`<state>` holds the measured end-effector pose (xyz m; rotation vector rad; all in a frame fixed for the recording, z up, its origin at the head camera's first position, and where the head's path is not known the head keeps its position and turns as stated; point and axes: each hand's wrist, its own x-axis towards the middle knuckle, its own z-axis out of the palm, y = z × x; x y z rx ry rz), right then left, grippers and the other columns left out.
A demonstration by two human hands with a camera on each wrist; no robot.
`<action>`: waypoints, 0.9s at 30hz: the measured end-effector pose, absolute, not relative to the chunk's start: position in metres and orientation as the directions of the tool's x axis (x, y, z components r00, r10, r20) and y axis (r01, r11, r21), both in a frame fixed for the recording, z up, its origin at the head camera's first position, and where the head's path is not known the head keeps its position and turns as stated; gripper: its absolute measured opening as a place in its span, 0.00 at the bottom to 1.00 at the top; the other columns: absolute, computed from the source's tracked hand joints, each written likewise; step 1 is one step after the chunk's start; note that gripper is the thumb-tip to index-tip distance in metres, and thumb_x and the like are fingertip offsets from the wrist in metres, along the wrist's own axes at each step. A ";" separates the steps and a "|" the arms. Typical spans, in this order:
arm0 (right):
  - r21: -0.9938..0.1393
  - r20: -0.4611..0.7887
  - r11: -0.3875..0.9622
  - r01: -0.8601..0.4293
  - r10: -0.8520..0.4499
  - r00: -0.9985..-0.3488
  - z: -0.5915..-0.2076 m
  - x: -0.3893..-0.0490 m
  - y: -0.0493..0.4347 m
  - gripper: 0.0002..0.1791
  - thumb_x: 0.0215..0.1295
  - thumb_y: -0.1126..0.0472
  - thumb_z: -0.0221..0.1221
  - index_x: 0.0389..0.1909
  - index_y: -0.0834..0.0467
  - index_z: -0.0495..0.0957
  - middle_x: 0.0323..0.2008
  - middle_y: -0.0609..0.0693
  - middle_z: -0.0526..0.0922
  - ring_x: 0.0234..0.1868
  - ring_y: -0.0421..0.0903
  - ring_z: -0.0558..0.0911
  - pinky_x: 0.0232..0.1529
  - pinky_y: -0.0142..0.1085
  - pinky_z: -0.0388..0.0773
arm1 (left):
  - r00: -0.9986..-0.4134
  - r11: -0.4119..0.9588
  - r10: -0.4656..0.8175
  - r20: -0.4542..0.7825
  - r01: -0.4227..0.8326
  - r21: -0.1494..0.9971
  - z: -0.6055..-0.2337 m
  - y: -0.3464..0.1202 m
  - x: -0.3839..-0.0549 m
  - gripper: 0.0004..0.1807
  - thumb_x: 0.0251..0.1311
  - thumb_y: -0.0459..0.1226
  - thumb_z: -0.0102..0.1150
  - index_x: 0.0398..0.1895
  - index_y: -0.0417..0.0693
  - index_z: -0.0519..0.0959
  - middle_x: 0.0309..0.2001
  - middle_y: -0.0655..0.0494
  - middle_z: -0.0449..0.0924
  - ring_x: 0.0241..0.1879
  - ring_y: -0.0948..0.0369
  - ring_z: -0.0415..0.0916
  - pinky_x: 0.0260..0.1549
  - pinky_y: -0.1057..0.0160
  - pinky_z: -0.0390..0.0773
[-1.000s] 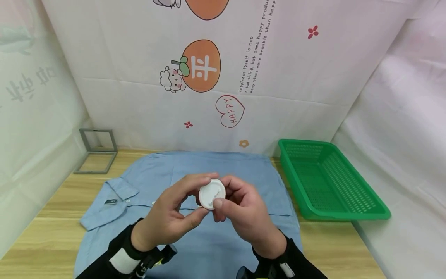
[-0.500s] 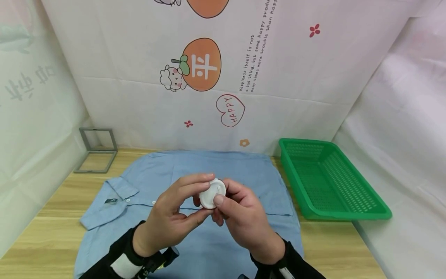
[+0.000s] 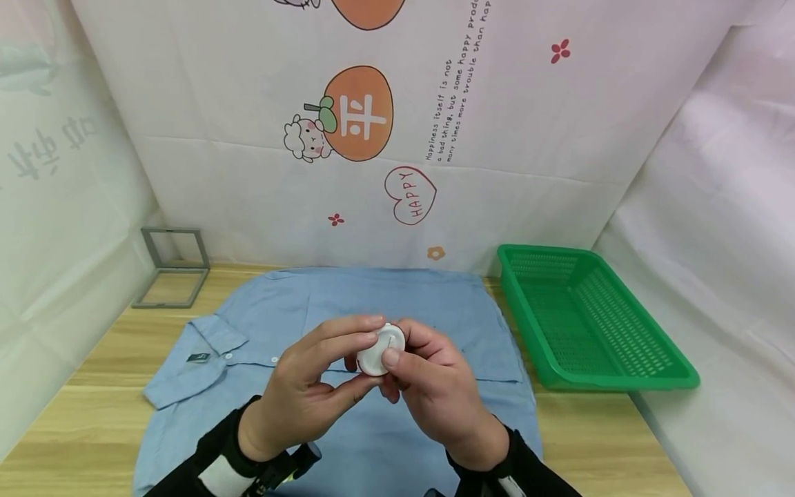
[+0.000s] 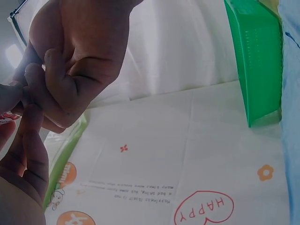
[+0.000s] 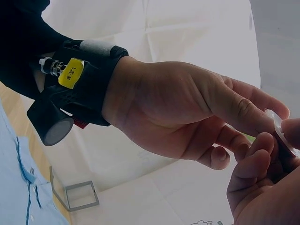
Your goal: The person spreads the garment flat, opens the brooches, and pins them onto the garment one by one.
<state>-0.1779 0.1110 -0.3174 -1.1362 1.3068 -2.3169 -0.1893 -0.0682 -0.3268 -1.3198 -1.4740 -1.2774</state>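
A round white-backed pin badge [image 3: 386, 339] is held above the blue shirt [image 3: 397, 297], its back with a thin metal pin facing up. My left hand [image 3: 313, 369] grips its rim between the thumb below and the fingers above. The thumb of my right hand [image 3: 441, 393] presses on the back near the pin, with curled fingers behind the rim. In the right wrist view the badge [image 5: 276, 123] shows edge-on between both hands. Its front is mostly hidden; a bit of red shows in the left wrist view. Whether the pin is fastened is too small to tell.
A green plastic basket [image 3: 621, 331] stands on the right of the wooden table [image 3: 93, 386]. At the back left is a grey folding frame [image 3: 177, 270]. The shirt lies flat with its collar [image 3: 211, 338] to the left. Printed white cloth [image 3: 497, 124] closes off the back and sides.
Both hands keep hold of the badge; it has tilted slightly and shifted a little right. The left fingers have closed further over its rim, and the right thumb stays on the back.
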 end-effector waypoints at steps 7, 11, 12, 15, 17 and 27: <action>-0.835 0.509 -0.491 -0.249 -0.515 -0.690 -0.317 -0.178 0.112 0.08 0.77 0.69 0.46 0.44 0.60 0.75 0.41 0.52 0.81 0.29 0.45 0.70 0.32 0.35 0.69 | -0.194 0.000 0.208 0.959 0.980 0.199 -0.329 -0.068 -0.189 0.21 0.66 0.35 0.64 0.57 0.32 0.75 0.59 0.40 0.75 0.54 0.50 0.77 0.42 0.65 0.78; -0.849 0.508 -0.405 -0.339 -0.449 -0.735 -0.316 -0.176 0.113 0.09 0.75 0.68 0.51 0.52 0.61 0.72 0.41 0.52 0.78 0.30 0.45 0.72 0.32 0.32 0.72 | -0.216 0.078 0.185 0.959 0.976 0.205 -0.331 -0.067 -0.188 0.19 0.67 0.36 0.63 0.57 0.34 0.76 0.56 0.38 0.73 0.46 0.51 0.75 0.34 0.67 0.75; -0.847 0.515 -0.384 -0.367 -0.423 -0.746 -0.316 -0.175 0.113 0.12 0.74 0.68 0.53 0.55 0.61 0.71 0.42 0.53 0.77 0.32 0.45 0.74 0.33 0.32 0.74 | -0.226 0.100 0.180 0.957 0.972 0.211 -0.331 -0.067 -0.188 0.19 0.68 0.37 0.63 0.56 0.34 0.76 0.55 0.37 0.73 0.43 0.52 0.75 0.32 0.67 0.75; -0.827 0.556 -0.330 -0.455 -0.362 -0.748 -0.316 -0.173 0.112 0.16 0.72 0.69 0.56 0.58 0.64 0.69 0.45 0.57 0.74 0.34 0.46 0.75 0.34 0.32 0.77 | -0.261 0.160 0.162 0.952 0.959 0.235 -0.332 -0.067 -0.187 0.20 0.68 0.39 0.62 0.55 0.33 0.76 0.53 0.35 0.71 0.40 0.52 0.74 0.33 0.68 0.75; -0.812 0.582 -0.299 -0.502 -0.346 -0.735 -0.315 -0.172 0.111 0.14 0.72 0.70 0.56 0.55 0.66 0.69 0.46 0.61 0.72 0.33 0.47 0.74 0.34 0.33 0.77 | -0.272 0.179 0.152 0.950 0.953 0.244 -0.332 -0.067 -0.187 0.20 0.68 0.39 0.62 0.55 0.32 0.77 0.52 0.35 0.70 0.41 0.52 0.74 0.36 0.67 0.76; -0.834 0.547 -0.152 -0.530 -0.347 -0.762 -0.313 -0.171 0.111 0.05 0.70 0.74 0.55 0.41 0.63 0.76 0.44 0.59 0.71 0.33 0.50 0.72 0.31 0.35 0.74 | -0.238 0.152 0.164 0.957 0.965 0.214 -0.334 -0.064 -0.188 0.18 0.68 0.35 0.61 0.55 0.30 0.77 0.50 0.34 0.69 0.43 0.49 0.75 0.44 0.66 0.78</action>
